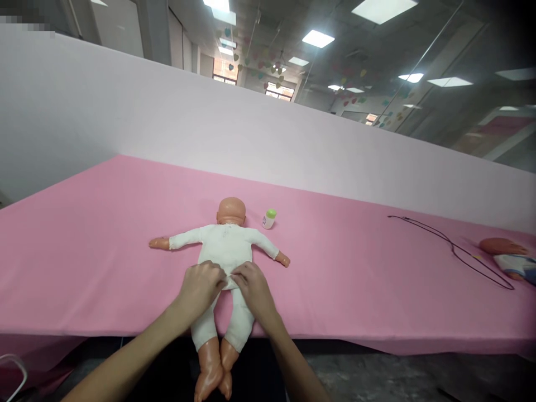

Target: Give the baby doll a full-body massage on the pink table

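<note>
"Where are the hands?"

"Nearest the wearer, the left hand and right hand nearly meet at the waist of a white cloth suit on a baby doll. Its bare plastic feet hang past the edge of a pink-covered table."

"Are they gripping?"

"The fingers curl into the cloth, but whether they pinch or only press, I can't tell. (Their tips are buried in the folds.) Working close to the cloth, as here, keeps the doll steady."

"What's beyond?"

"A small green-capped bottle stands just past the doll's head. Far right, a black cord lies near a second doll, cut off by the frame. The first doll's face can't be seen."
</note>
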Motion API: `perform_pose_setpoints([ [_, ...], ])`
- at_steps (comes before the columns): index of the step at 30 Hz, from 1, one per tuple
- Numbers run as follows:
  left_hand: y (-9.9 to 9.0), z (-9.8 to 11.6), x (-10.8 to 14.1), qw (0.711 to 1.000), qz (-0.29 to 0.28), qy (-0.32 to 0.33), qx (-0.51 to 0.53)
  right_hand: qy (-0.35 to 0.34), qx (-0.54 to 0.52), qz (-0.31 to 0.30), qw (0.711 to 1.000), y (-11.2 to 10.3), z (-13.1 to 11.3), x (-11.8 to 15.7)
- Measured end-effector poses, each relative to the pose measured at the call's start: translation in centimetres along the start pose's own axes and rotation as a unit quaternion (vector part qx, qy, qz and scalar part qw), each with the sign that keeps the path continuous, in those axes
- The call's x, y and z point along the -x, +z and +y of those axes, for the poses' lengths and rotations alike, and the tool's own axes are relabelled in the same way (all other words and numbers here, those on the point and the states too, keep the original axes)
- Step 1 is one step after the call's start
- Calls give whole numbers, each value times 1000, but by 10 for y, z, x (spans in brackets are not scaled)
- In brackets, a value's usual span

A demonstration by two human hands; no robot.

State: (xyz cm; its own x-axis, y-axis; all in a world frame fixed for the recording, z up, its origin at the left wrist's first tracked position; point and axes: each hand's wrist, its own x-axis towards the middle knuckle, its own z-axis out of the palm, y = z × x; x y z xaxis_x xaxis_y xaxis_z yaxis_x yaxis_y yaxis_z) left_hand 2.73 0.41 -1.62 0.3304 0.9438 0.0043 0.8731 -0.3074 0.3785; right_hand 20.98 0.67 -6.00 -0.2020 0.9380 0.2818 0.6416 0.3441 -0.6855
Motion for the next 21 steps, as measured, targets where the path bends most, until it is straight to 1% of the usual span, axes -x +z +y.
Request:
perform_pose_setpoints([
  [2,-11,-14,-11,997,35,1,69,61,-135,49,988,-13,14,-6],
  [3,-15,-20,-20,992,70,-9,106,102,-181,72,975,-18,22,-10],
  [4,-19,-25,-32,983,110,-21,145,141,-221,83,961,-23,29,-15],
  [5,-22,-29,-44,972,152,-32,175,169,-264,75,947,-26,35,-20],
  [6,-24,-31,-58,961,188,-40,196,187,-314,50,929,-28,40,-25],
  [7,-25,-32,-73,954,211,-47,209,197,-369,18,908,-29,43,-30],
  [9,-25,-30,-101,949,218,-64,217,207,-463,-29,861,-27,46,-40],
  [10,-24,-28,-114,950,209,-80,219,210,-493,-39,844,-25,46,-45],
  [11,-22,-26,-125,950,193,-100,224,214,-510,-43,832,-23,45,-51],
  [13,-17,-23,-143,949,149,-144,237,211,-522,-48,825,-17,42,-62],
  [15,-12,-22,-154,945,111,-184,247,220,-517,-54,826,-11,40,-75],
  [18,-6,-26,-161,944,90,-202,243,282,-481,-48,829,-1,41,-91],
  [19,-4,-28,-163,945,90,-202,242,299,-461,-41,834,2,41,-95],
  [20,-3,-31,-163,944,92,-203,243,302,-440,-27,845,4,41,-98],
  [21,-3,-34,-164,943,92,-204,247,282,-417,-5,864,6,39,-99],
])
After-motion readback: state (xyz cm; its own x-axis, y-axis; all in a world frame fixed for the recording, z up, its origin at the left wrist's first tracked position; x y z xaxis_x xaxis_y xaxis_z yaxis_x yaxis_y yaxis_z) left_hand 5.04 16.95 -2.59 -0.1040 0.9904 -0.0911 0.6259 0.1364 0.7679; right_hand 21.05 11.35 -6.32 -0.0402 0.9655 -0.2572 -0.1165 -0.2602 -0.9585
